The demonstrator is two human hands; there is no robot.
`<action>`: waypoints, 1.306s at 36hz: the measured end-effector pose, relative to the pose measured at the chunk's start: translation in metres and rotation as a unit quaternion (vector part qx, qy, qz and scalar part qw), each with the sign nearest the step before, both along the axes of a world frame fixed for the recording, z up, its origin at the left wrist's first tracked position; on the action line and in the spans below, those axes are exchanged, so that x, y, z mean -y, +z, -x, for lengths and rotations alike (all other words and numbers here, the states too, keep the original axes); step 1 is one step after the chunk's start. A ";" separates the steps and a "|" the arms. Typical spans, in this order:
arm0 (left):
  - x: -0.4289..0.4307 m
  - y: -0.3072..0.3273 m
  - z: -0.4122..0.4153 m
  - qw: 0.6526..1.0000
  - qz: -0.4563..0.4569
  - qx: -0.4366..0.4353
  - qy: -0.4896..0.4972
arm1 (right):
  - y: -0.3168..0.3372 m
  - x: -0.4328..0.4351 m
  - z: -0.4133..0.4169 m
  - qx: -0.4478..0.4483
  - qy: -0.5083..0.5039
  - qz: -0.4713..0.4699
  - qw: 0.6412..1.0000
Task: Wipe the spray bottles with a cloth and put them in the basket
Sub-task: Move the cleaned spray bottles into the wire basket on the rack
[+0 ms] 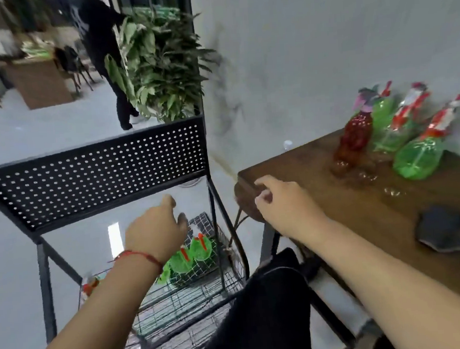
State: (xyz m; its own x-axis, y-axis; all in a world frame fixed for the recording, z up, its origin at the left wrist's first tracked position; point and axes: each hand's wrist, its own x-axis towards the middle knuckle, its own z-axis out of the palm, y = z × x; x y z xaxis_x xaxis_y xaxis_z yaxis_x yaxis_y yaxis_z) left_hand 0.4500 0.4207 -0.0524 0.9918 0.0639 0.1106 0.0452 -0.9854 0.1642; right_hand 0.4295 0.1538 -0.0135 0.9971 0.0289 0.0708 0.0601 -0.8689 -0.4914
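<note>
Currently four spray bottles on table; two green ones visible in basket.

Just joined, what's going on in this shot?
A person's hands are both empty. The left hand hovers above the black wire basket, which already holds green plastic spray bottles. The right hand is near the brown wooden table's edge. A red spray bottle, several green ones and the dark cloth sit untouched on that table.
</note>
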 end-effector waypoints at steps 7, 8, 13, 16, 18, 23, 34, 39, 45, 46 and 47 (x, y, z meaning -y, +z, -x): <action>0.131 0.068 -0.019 0.985 0.021 0.063 -0.156 | 0.050 0.094 0.027 0.082 -0.089 -0.002 0.993; 0.150 0.076 -0.022 0.982 0.019 0.067 -0.177 | 0.055 0.109 0.029 0.090 -0.105 -0.002 0.990; 0.243 0.111 -0.043 0.961 0.033 0.077 -0.265 | 0.078 0.182 0.029 0.119 -0.175 0.004 0.977; 0.294 0.126 -0.061 0.946 0.039 0.081 -0.312 | 0.088 0.226 0.019 0.143 -0.223 0.024 0.964; 0.328 0.136 -0.074 0.937 0.046 0.085 -0.334 | 0.093 0.253 0.009 0.146 -0.254 0.036 0.955; 0.420 0.151 -0.108 0.916 0.027 0.116 -0.382 | 0.098 0.308 -0.022 0.145 -0.305 0.087 0.937; 0.525 0.145 -0.150 0.904 -0.129 0.063 -0.403 | 0.083 0.335 -0.041 0.091 -0.323 0.088 0.938; 0.493 0.146 -0.122 0.926 -0.105 -0.018 -0.362 | 0.083 0.321 -0.026 0.074 -0.313 0.114 0.940; 0.418 0.129 -0.096 0.938 0.029 0.005 -0.346 | 0.088 0.287 -0.002 0.066 -0.298 0.139 0.942; 0.406 0.126 -0.096 0.942 0.052 0.015 -0.333 | 0.090 0.277 0.002 0.074 -0.292 0.139 0.943; 0.388 0.124 -0.092 0.944 0.068 0.027 -0.322 | 0.092 0.266 0.007 0.080 -0.285 0.138 0.945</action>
State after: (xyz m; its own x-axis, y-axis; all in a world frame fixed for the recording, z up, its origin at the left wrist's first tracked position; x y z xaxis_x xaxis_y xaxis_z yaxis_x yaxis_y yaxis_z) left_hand 0.5419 0.0331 0.0712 0.8225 -0.5335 0.1973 -0.5688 -0.7746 0.2765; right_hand 0.4228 -0.1125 0.0789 0.8331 -0.4707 0.2905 -0.4025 -0.8761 -0.2655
